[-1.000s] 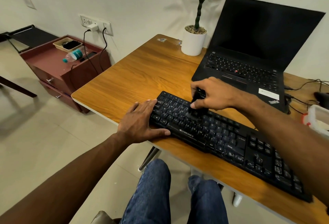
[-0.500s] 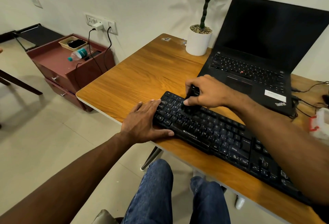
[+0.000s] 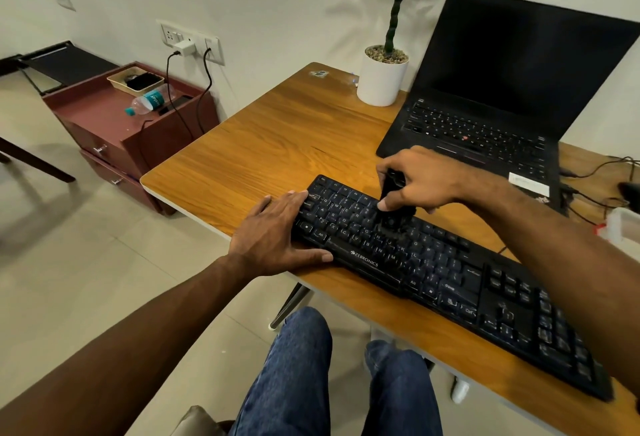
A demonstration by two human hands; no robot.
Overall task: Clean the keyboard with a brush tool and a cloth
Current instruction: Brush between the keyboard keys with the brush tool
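A black Zebronics keyboard (image 3: pixel 433 273) lies slanted along the near edge of the wooden desk (image 3: pixel 277 145). My left hand (image 3: pixel 277 236) rests flat on the keyboard's left end, fingers straight, thumb along its front edge. My right hand (image 3: pixel 420 181) grips a small black brush tool (image 3: pixel 393 207) held upright, its bristles down on the keys in the left-middle of the keyboard. The brush's handle is mostly hidden by my fingers. No cloth is in view.
An open black laptop (image 3: pixel 485 124) stands behind the keyboard, with a white potted plant (image 3: pixel 382 79) to its left. Cables (image 3: pixel 595 193) and a white object (image 3: pixel 620 224) lie at the desk's right edge. A maroon drawer cabinet (image 3: pixel 131 138) with a bottle stands left of the desk.
My right hand has drawn the brush a short way rightward and toward me across the keys. My left hand stays on the keyboard's left end.
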